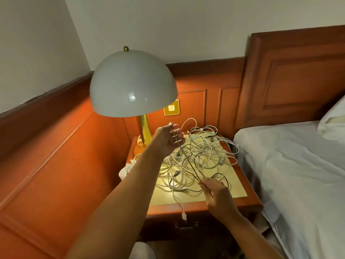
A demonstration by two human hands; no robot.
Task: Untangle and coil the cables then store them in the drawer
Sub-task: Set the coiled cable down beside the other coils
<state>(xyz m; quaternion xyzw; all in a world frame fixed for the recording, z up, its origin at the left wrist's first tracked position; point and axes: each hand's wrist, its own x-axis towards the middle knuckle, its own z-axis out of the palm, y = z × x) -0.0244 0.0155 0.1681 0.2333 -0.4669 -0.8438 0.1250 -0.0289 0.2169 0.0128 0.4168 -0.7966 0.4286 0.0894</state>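
The left hand (169, 140) is pinching one end of a thin dark cable (186, 157) between thumb and fingertips, raised above the nightstand (240, 201), while the right hand (217, 196) is pinching the same strand lower down, near the front of the top. Between the two hands the strand is running taut and straight, crossing over the tangled pile of cables (201, 156), mostly white with a few black ones, which is lying spread across the pale inlay of the nightstand. One white cable end (184, 215) is hanging over the front edge, just above the drawer (186, 227), which looks closed.

To do this step well, the person is probably best off feeding the strand out slowly, lifting rather than yanking (a hard pull would likely tighten any knot buried in the pile), and following it by hand to where it dives under the others.

A table lamp (133, 85) with a white dome shade and brass stem is standing at the back left of the top, lighting it warmly. Orange-brown wooden panelling is lining the walls behind, with a brass wall plate (171, 107) set into it. A bed (298, 165) with white sheets is sitting just to the right, under a wooden headboard (298, 77).
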